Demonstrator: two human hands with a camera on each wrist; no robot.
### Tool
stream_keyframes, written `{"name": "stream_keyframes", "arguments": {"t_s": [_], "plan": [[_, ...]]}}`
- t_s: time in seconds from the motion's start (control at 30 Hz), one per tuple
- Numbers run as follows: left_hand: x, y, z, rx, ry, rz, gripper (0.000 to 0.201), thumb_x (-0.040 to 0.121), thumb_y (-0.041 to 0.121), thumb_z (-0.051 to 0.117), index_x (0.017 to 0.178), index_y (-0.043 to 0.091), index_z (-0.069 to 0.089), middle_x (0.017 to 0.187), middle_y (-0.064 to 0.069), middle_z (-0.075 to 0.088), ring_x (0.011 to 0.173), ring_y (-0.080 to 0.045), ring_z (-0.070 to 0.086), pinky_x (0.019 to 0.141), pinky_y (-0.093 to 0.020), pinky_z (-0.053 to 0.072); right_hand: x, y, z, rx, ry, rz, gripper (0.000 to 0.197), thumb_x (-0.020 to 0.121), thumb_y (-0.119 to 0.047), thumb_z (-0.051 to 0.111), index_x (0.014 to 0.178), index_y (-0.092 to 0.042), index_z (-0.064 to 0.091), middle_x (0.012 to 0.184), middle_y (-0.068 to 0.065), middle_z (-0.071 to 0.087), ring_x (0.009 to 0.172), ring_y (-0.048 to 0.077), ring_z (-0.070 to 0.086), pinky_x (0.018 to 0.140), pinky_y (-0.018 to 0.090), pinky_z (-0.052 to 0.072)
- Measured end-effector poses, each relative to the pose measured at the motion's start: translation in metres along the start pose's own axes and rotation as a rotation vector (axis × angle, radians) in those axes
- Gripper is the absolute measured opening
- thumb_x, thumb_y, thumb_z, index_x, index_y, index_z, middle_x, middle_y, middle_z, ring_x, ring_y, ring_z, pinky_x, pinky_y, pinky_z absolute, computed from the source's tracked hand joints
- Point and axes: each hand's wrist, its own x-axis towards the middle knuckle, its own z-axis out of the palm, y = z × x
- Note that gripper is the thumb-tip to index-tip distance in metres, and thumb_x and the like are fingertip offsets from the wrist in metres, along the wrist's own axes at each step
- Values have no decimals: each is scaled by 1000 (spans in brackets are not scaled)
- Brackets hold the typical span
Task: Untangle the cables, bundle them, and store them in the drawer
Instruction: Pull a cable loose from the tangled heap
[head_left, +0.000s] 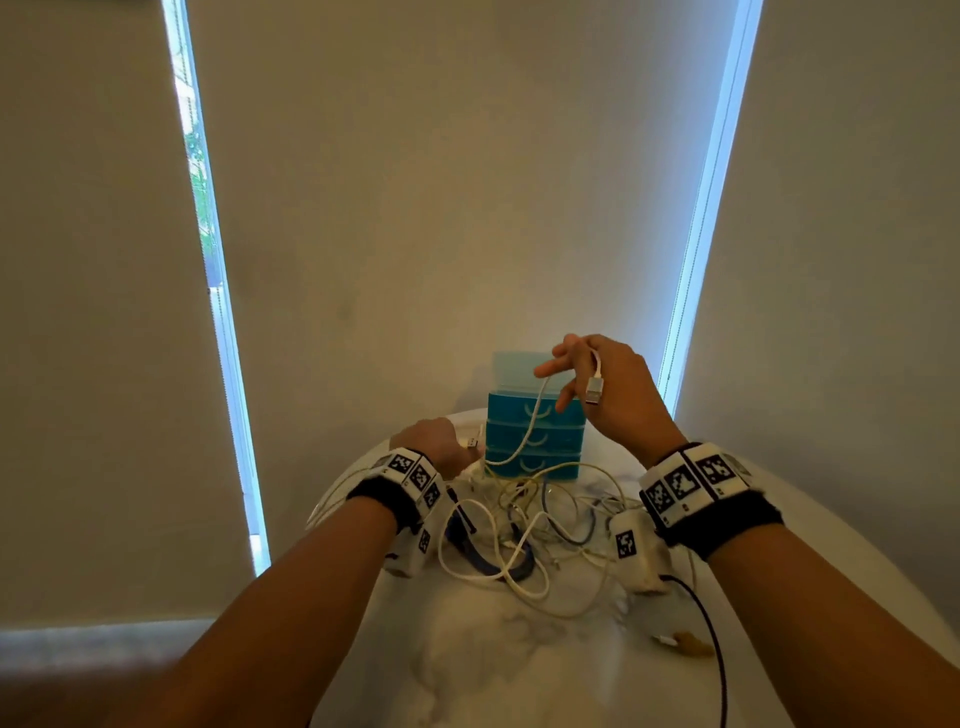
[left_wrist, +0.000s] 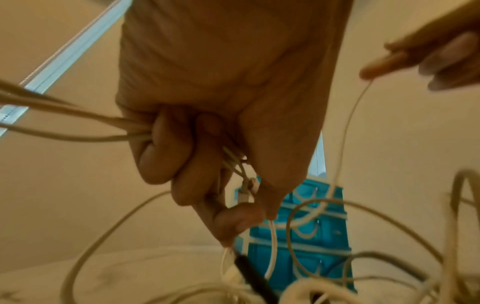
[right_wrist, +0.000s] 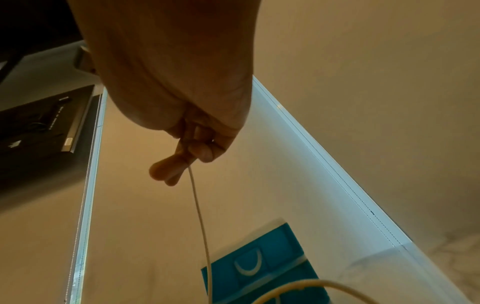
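Note:
A tangle of white and blue cables (head_left: 524, 535) lies on the white marbled table (head_left: 519, 665) in front of a small blue drawer unit (head_left: 535, 436) with three shut drawers. My right hand (head_left: 597, 379) is raised above the unit and pinches a white cable (head_left: 530, 421) near its USB plug (head_left: 595, 389); the cable (right_wrist: 200, 216) hangs down from its fingers. My left hand (head_left: 441, 447) sits low, left of the unit, and grips a bunch of white cable loops (left_wrist: 135, 131) in its fist, with a plug (head_left: 471, 442) sticking out.
A black cable (head_left: 711, 639) runs over the table's right side toward me, and a small white and tan piece (head_left: 680, 644) lies near it. Beige blinds with bright window gaps (head_left: 218, 291) stand right behind the table. The drawer unit (left_wrist: 309, 242) stands close to the hands.

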Motion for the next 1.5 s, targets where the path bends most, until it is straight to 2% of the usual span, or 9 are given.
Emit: {"name": "stream_keyframes", "arguments": {"t_s": [0.13,0.27,0.43,0.63,0.83,0.97,1.1,1.23,1.5], "plan": [[3,7,6,139,193,-8,47,102,56,54,118,16,73,114,-6,76,103,-29,73,79,-34,51,2,-1,-20,-163,134,-124,42,113,-41,49,109,-11,78,93,-5,83,56,14,72,71,26,63],[10,-1,3,90,269,12,45,100,55,52,102,18,77,96,-5,77,89,-30,74,77,-34,56,4,-1,-43,-219,156,-107,39,109,-45,57,111,-16,83,83,-12,79,57,5,73,68,6,54],[12,-8,-2,-128,259,-49,54,95,64,58,88,14,77,85,-7,76,78,-31,73,72,-36,61,3,-4,-49,-121,164,-51,44,103,-55,62,95,-17,84,71,-8,79,58,4,74,63,6,52],[19,-88,-35,-612,399,-332,46,103,40,60,98,-2,79,99,-19,74,89,-35,66,76,-38,49,11,49,-112,422,611,218,49,106,-47,65,81,-6,76,66,1,79,55,8,74,53,19,54],[9,-150,-29,-757,426,-562,45,107,35,55,124,-3,72,129,-26,71,122,-41,66,97,-41,52,16,82,-155,731,857,375,65,108,-54,55,122,7,74,106,13,82,82,11,82,72,19,63],[5,-131,-27,-861,403,-547,42,103,30,62,118,-8,71,127,-31,67,119,-45,63,84,-39,42,20,58,-126,775,804,321,55,107,-51,60,99,0,78,88,8,83,86,16,82,76,21,64],[9,-129,-44,-1185,537,-464,28,99,31,62,83,19,82,117,-21,76,104,-39,68,91,-42,54,23,34,-90,824,677,279,48,109,-43,61,96,1,75,80,7,82,81,17,82,73,20,62],[7,-156,-60,-1298,569,-586,61,110,50,46,134,-2,66,137,-27,66,124,-44,66,100,-48,56,17,8,-36,836,315,294,42,109,-41,58,111,-1,72,96,11,84,88,15,81,74,20,63],[-20,-152,-50,-919,518,-571,45,111,27,40,133,-4,65,138,-29,64,129,-45,59,109,-45,46,-3,-18,62,735,-268,356,36,112,-28,54,122,2,69,111,21,81,101,25,81,82,25,66]]}}
